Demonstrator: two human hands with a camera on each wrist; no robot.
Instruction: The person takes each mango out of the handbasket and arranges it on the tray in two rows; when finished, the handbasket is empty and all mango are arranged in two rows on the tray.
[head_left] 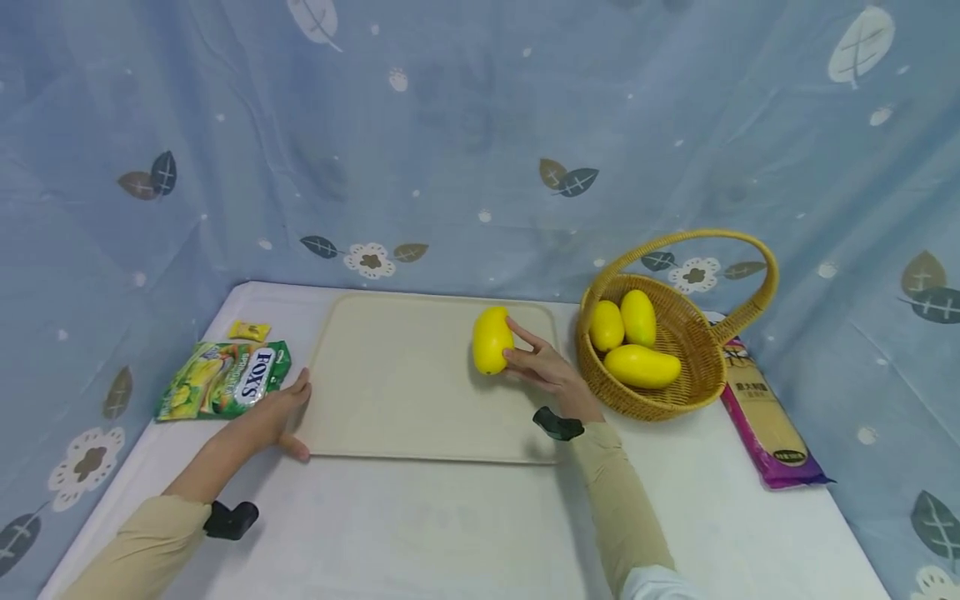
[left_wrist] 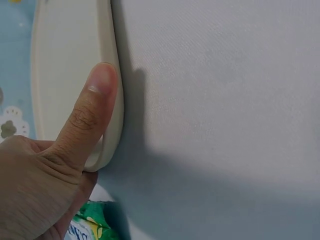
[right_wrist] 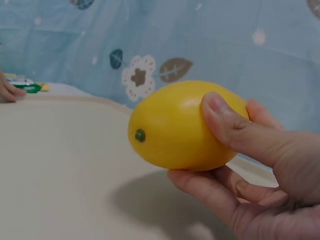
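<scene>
My right hand [head_left: 546, 368] holds a yellow mango [head_left: 489, 340] above the right part of a beige tray [head_left: 397, 375]. In the right wrist view, the thumb lies on the mango's near side and the fingers support it from below and behind; its small green stem tip faces left. The mango's shadow falls on the tray. At the tray's front left corner, my left hand [head_left: 277, 412] grips the edge. The left wrist view shows its thumb [left_wrist: 92, 110] on the tray's rim; the other fingers are mostly hidden there.
A wicker basket [head_left: 701, 400] with a tall handle holds three yellow mangoes [head_left: 642, 367] at the right. Beside it lies a purple-edged noodle packet [head_left: 772, 417]. Left of the tray are a green FOX'S candy bag [head_left: 225, 379] and a small yellow wrapped candy [head_left: 249, 331].
</scene>
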